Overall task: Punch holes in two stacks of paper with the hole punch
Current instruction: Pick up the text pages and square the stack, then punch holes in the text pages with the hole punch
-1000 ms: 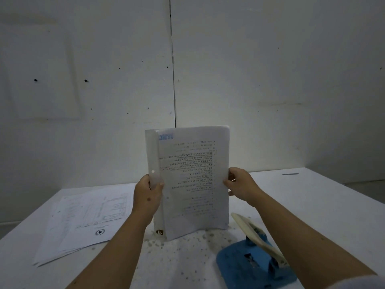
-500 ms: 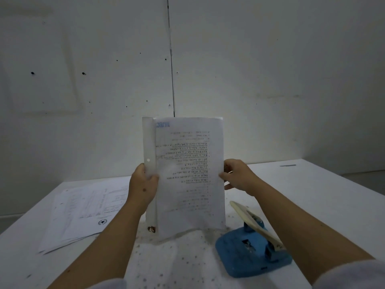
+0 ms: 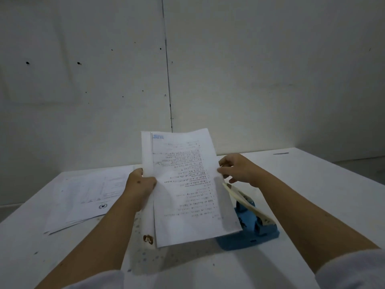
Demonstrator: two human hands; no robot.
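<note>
Broadly, a white table [image 3: 312, 195] fills the near scene. Held upright above its middle is a printed white paper stack [image 3: 185, 188], tilted a little rightward. At far left a second loose stack of white printed sheets [image 3: 83, 197] lies flat. To the right, just behind the held stack's lower corner, sits a blue hole punch with a cream lever [image 3: 252, 224]. Left hand [image 3: 139, 184] grips the stack's left edge, fingers curled round it. Right hand [image 3: 237, 170] pinches the right edge, fingers loosely bent.
</note>
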